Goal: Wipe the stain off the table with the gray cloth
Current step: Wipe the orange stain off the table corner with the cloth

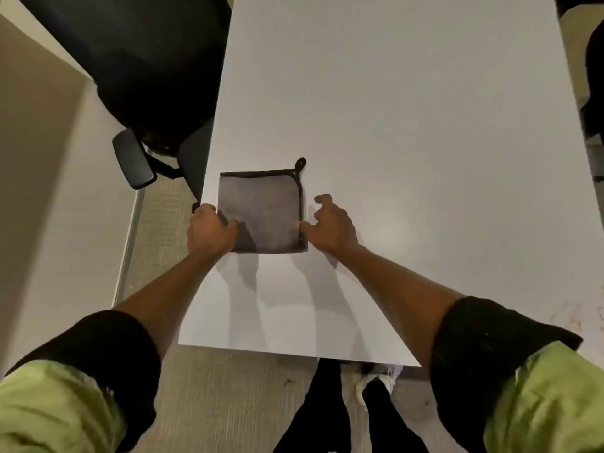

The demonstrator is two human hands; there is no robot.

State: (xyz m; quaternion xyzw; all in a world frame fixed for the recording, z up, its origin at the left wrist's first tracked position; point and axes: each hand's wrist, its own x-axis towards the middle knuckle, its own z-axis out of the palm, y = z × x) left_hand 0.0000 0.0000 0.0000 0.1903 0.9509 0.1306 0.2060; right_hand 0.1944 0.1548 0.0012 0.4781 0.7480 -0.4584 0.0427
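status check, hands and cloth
Left hand gripping gray cloth at near-left edge. Right hand open, at right edge. Cloth folded flat on table. Nothing in the way.

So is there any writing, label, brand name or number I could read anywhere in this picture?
None readable. The folded gray cloth with dark trim, white table, black office chair and green sleeves show no text. A tiny orange spot at the cloth's loop corner is too small to make out.
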